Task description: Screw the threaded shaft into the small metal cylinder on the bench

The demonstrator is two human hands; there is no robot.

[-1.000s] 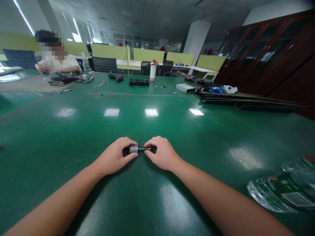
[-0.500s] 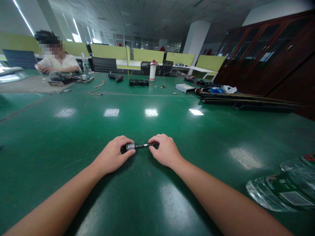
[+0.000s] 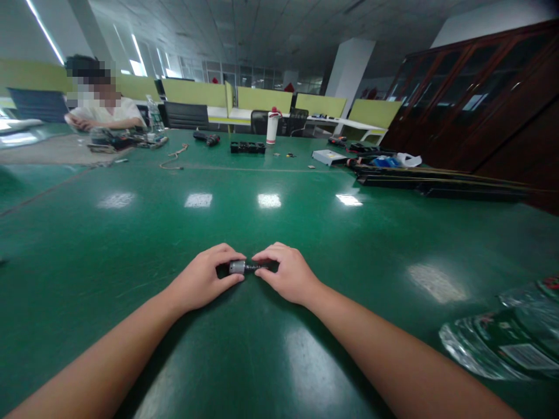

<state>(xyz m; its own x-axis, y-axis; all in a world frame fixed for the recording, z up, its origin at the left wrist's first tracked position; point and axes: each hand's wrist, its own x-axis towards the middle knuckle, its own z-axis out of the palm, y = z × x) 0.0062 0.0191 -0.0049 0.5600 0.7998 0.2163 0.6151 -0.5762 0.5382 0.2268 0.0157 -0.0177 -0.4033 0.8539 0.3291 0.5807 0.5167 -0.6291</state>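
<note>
Low over the green table lies a small grey metal cylinder (image 3: 237, 267), like a little motor. My left hand (image 3: 201, 274) curls around it from the left, with the thumb on the near side and the fingers on the far side. From the cylinder's right end runs a dark ridged shaft (image 3: 251, 268). My right hand (image 3: 286, 273) pinches this shaft between thumb and fingertips, close to the left fingertips. The shaft's far right part disappears inside the right palm. Only a narrow gap separates the two hands.
Clear plastic bottles (image 3: 502, 340) lie at the right edge. Farther back stand a white tumbler (image 3: 271, 128) and a black block-like part (image 3: 247, 148), near a power drill (image 3: 206, 138). Long black bars (image 3: 437, 181) rest at the right rear. A person (image 3: 105, 110) sits at the far left.
My right hand has moved left along the shaft, closer to my left hand, so less of the shaft shows. My left hand still holds the cylinder, slightly to the right and lower.
</note>
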